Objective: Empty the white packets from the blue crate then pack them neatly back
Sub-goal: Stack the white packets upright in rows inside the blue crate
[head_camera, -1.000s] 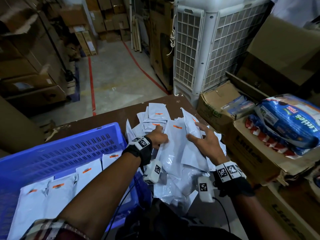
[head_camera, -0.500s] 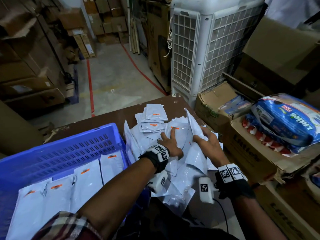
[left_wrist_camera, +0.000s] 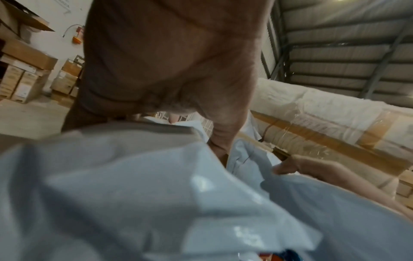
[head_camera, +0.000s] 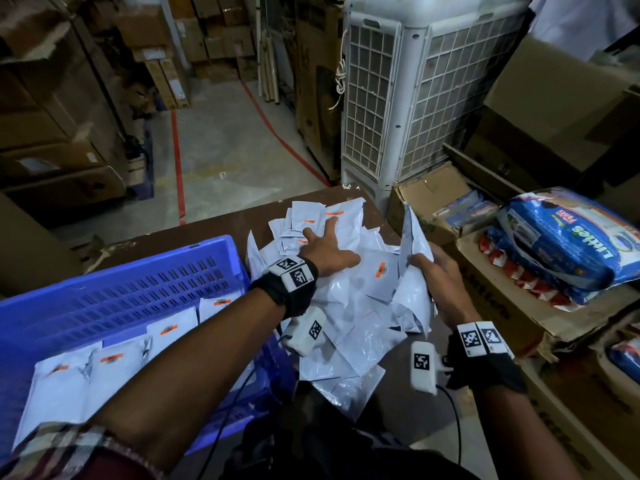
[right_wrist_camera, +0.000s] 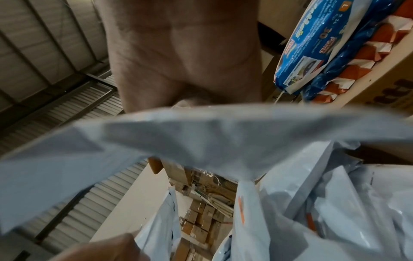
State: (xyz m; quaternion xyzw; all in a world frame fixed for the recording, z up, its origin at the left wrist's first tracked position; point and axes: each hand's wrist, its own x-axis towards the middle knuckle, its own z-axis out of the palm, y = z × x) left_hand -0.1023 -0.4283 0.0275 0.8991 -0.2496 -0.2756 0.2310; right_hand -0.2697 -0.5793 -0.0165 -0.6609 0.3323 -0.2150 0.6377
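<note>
At far left the blue crate [head_camera: 114, 299] holds a neat row of white packets [head_camera: 104, 372] along its floor. My left hand [head_camera: 327, 252] lies flat on the loose pile of packets [head_camera: 349, 306] on the desk [head_camera: 214, 233], fingers [head_camera: 330, 225] spread wide and straight, pressing the top ones, gripping nothing. To the right, my right hand [head_camera: 438, 271] pinches one upright packet [head_camera: 414, 237] by its lower edge, thumb on the near face, at the pile's right side.
</note>
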